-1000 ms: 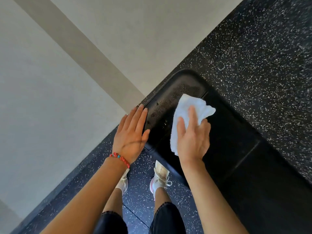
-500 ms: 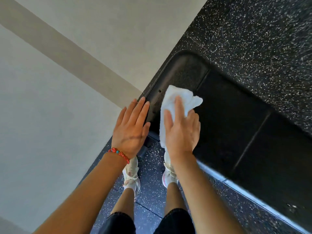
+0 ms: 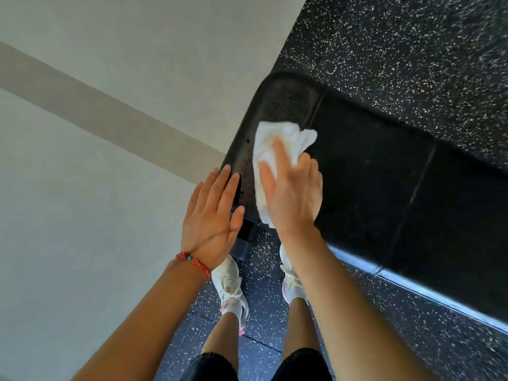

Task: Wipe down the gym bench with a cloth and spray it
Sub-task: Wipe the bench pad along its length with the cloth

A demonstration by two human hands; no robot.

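A black padded gym bench [image 3: 371, 174] runs from the upper middle down to the right edge. A white cloth [image 3: 277, 141] lies on the bench's end pad, with small droplets beside it. My right hand [image 3: 294, 196] presses flat on the cloth, fingers spread over it. My left hand [image 3: 214, 215], with a red bead bracelet on the wrist, rests flat with fingers together on the bench's end edge, holding nothing. No spray bottle is in view.
A grey wall [image 3: 110, 133] with a beige stripe stands close on the left. Black speckled rubber flooring [image 3: 412, 56] surrounds the bench. My feet in white shoes [image 3: 231, 287] stand just below the bench end. A pale metal frame rail [image 3: 412, 287] runs under the bench's near side.
The view has shifted, showing more of the bench's length. My right hand and the cloth slid toward the bench's end edge, nearer my left hand, which stayed at the edge.
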